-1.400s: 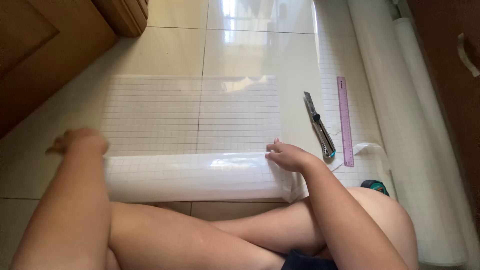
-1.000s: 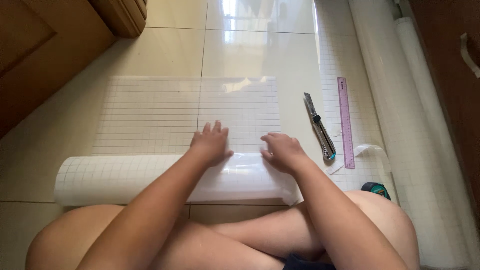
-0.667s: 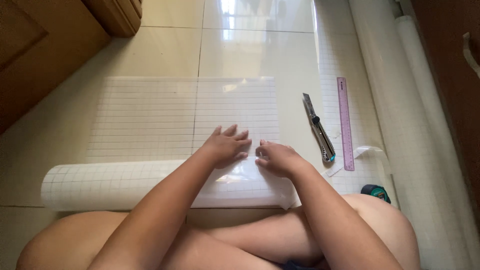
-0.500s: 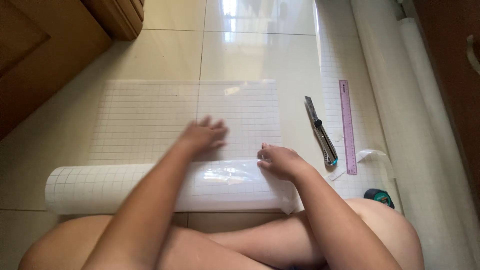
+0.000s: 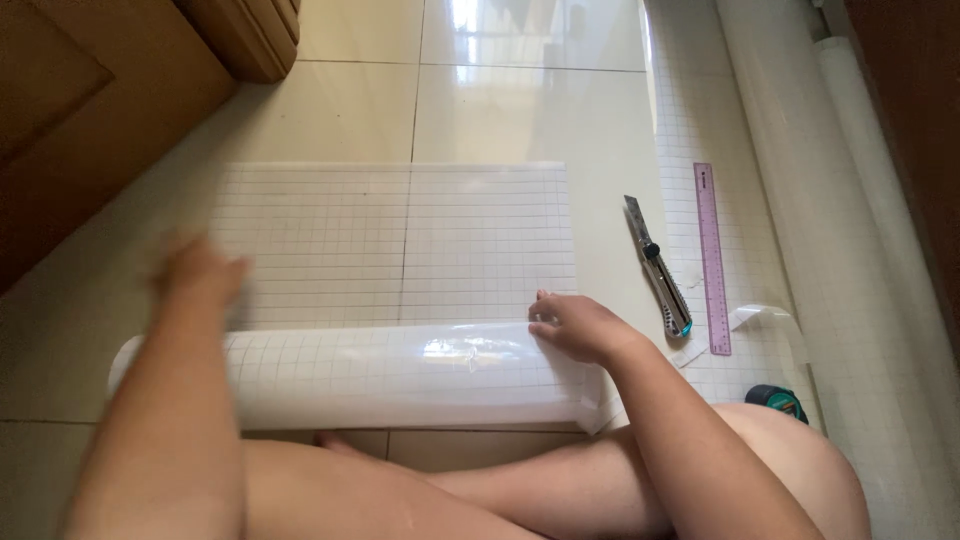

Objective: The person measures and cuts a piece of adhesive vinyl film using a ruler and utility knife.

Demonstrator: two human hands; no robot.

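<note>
A roll of clear film with a white grid backing (image 5: 400, 375) lies across the tiled floor in front of my folded legs. Its unrolled sheet (image 5: 400, 240) stretches away from me, flat on the tiles. My right hand (image 5: 575, 325) rests palm down on the right end of the roll, fingers pressing where roll meets sheet. My left hand (image 5: 200, 275) is blurred with motion over the left part of the sheet, just beyond the roll, and holds nothing.
A utility knife (image 5: 658, 268) and a pink ruler (image 5: 711, 258) lie to the right on another gridded sheet (image 5: 800, 230). A small teal object (image 5: 778, 400) sits by my right knee. Wooden furniture (image 5: 90, 110) stands at the upper left, a dark cabinet (image 5: 920, 120) at the right.
My left hand swept from the middle of the sheet out to the left end. The right hand stayed on the right end of the roll.
</note>
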